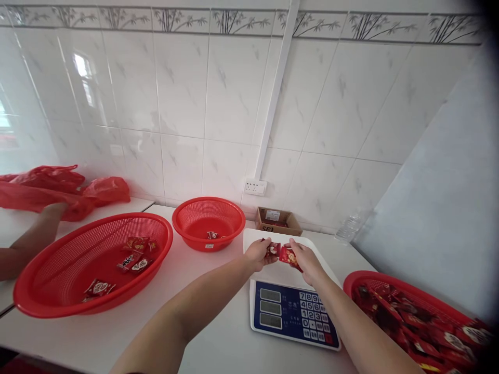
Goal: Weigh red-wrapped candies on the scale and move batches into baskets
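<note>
Both forearms reach forward over the white surface point(218, 332), and the hands meet above the weighing scale point(255, 239). The left hand point(258, 253) is turned palm inward, its fingers and thumb pinched shut on the left packet point(273, 249). The right hand point(309, 261) mirrors it, thumb on top, clamped on the right packet point(289, 255). The two packets are held just beside each other in the air over the scale's white platter; whether their edges touch cannot be told.

Each packet is a small, glossy red sachet with a pale picture or print on its face. The right one shows a yellowish patch, the left one a whitish one.

The print on the packets is too small to read. The scale's blue keypad point(314, 314) shows white keys with the digits 7 8 9, 4 5 6, 1 2 3 and 0, beside grey display windows that are blank. A cardboard box point(278, 221) by the wall carries dark lettering that is not legible.

Similar packets lie in the large red basket point(47, 306), the small red basket point(183, 228) and, piled, in the right-hand basket point(374, 275). At far left another person's hand point(54, 210) rests on red plastic bags point(58, 184).
</note>
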`<state>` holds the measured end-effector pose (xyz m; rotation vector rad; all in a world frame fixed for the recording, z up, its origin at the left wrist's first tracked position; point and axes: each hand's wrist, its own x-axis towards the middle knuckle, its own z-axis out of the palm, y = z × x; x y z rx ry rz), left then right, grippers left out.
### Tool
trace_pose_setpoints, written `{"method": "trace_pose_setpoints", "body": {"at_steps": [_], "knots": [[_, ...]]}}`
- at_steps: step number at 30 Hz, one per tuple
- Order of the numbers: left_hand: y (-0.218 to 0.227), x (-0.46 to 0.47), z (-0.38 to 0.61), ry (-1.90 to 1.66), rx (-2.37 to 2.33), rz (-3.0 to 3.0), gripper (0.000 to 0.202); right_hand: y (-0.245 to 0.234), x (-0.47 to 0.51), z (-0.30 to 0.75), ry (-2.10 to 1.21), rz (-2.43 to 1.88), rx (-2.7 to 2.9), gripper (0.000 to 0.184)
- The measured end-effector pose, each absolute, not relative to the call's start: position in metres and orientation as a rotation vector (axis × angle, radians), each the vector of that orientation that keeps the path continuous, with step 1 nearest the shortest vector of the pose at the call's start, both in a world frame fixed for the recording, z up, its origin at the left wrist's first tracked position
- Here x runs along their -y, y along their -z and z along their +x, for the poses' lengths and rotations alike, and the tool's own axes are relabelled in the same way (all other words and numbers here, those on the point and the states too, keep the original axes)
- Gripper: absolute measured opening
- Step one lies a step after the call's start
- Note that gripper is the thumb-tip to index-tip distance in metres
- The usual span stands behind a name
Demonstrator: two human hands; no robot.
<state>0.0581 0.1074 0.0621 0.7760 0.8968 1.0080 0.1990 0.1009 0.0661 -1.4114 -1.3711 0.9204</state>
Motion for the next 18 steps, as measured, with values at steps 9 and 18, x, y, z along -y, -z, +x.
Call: {"method": "trace_pose_setpoints", "body": {"at_steps": [9, 18], "knots": [[-0.072, -0.077, 0.079, -1.005, -0.882, 0.95, 0.031, -0.065, -0.099, 0.182, -0.564, -1.49, 1.413, 0.034], [-0.088, -0.097, 0.029, -1.169, -1.259, 1.382, 0.026, -0.083, -0.079, 0.198, -0.468, -1.462, 1.662, 0.041]]}}
